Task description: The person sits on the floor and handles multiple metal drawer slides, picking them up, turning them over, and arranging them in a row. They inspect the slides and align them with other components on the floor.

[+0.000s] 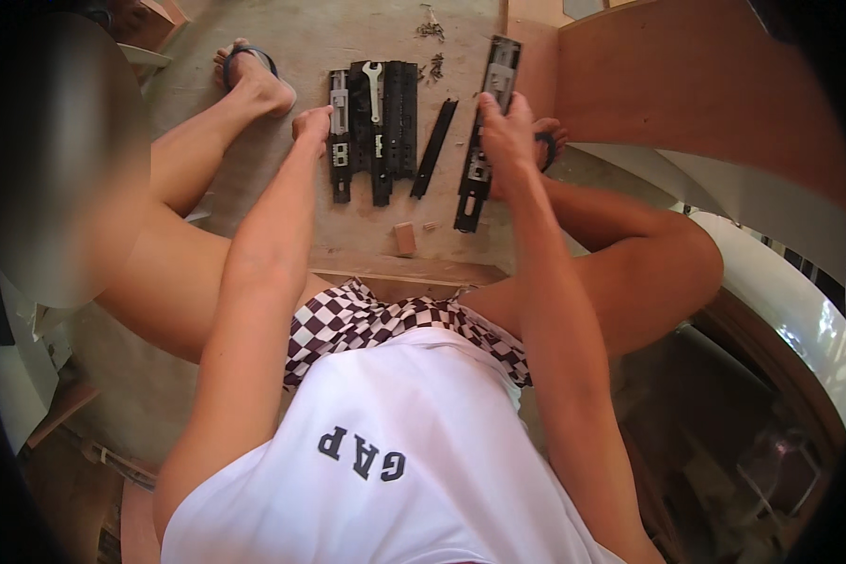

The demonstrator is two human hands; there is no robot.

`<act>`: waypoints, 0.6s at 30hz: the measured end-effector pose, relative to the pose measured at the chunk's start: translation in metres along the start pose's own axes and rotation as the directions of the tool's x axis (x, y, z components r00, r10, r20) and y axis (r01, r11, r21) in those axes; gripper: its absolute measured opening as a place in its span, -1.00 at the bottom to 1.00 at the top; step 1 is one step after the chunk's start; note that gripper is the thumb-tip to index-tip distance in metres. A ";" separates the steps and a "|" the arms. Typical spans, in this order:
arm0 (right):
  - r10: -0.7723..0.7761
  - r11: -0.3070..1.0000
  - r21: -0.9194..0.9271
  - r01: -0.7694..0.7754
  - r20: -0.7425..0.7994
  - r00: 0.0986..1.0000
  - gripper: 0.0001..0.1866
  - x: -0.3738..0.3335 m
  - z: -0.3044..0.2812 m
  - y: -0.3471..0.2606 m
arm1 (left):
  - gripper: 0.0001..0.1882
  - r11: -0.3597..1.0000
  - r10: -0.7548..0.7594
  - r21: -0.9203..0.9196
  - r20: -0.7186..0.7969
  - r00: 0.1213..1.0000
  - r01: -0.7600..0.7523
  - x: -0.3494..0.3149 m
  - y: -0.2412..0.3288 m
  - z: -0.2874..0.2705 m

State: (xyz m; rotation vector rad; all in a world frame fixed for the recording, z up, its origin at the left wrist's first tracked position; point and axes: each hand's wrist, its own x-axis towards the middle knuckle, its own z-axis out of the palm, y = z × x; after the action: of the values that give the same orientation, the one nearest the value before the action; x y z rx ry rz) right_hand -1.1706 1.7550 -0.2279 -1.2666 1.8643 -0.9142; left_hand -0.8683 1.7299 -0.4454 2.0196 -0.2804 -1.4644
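My right hand (509, 141) is closed round a long black and silver drawer slide (501, 70), its thumb lying along the rail. The slide is tilted, with its upper end leaning right. My left hand (311, 128) has its fingers curled against the left edge of another black and silver drawer slide (339, 141). Beside that one, several black slides (401, 122) lie side by side. An open-end wrench (375, 92) rests on top of them. A narrow black rail (434, 148) lies slantwise between this group and my right hand.
Two small piles of screws (430, 30) lie on the floor beyond the slides. A small wooden block (404, 238) sits nearer to me, in front of a wooden strip (414, 270). A large brown panel (696, 94) stands at the right, close to my foot.
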 end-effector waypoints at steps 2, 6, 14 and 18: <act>0.071 0.997 -0.038 -0.070 0.028 0.997 -0.60 0.000 0.019 0.016 | -0.64 0.969 0.140 0.215 -0.074 0.987 -0.121 -0.015 0.000 -0.003; 0.279 0.938 -0.223 -0.266 0.027 0.960 -0.48 0.017 0.028 0.081 | -0.68 0.837 0.376 0.464 -0.103 0.921 -0.290 -0.028 -0.001 -0.010; 0.451 0.881 -0.186 -0.434 0.055 0.891 -0.42 0.023 0.046 0.144 | -0.39 0.522 0.477 0.705 0.225 0.850 -0.480 -0.137 0.030 0.058; 0.363 0.888 -0.318 -0.331 0.045 0.931 -0.29 0.014 0.057 0.121 | -0.29 0.497 0.442 0.723 0.265 0.857 -0.480 -0.136 0.014 0.067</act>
State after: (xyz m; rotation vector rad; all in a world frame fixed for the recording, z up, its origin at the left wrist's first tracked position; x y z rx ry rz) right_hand -1.1818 1.7655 -0.3613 -1.0750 2.1159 -0.3701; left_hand -0.9763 1.7642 -0.3434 2.2395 -1.6015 -1.0969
